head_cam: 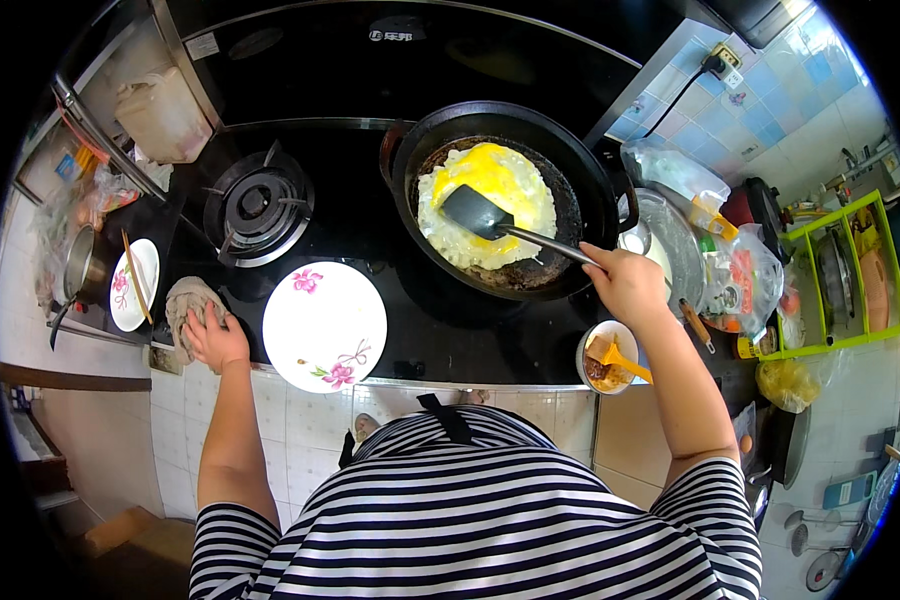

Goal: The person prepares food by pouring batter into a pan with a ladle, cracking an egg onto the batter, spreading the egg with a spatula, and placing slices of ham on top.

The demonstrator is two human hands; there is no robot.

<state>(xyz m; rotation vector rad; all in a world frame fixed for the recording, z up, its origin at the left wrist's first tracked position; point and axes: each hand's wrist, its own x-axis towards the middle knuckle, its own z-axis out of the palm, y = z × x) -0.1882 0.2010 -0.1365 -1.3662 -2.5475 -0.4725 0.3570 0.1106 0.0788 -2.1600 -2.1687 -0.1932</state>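
My right hand (627, 283) grips the metal handle of a black spatula (476, 213). The spatula's blade lies on a flat pancake with yellow egg (529, 178) in a large black pan (591, 247) on the stove. At the left, my left hand (218, 339) rests on a crumpled beige cloth (187, 298) at the counter's front edge; whether its fingers grip the cloth is hard to tell. Between my hands, nearer the left one, lies a white floral plate (322, 319). Below my right hand stands a bowl of brown sauce (596, 370) with an orange-handled brush (621, 360) in it.
A gas burner (256, 198) sits left of the pan. Farther left are an oval dish (145, 268) with chopsticks (136, 276) and a metal pot (82, 262). At the right stand a large metal bowl (675, 225), plastic bags (746, 277) and a green rack (832, 349).
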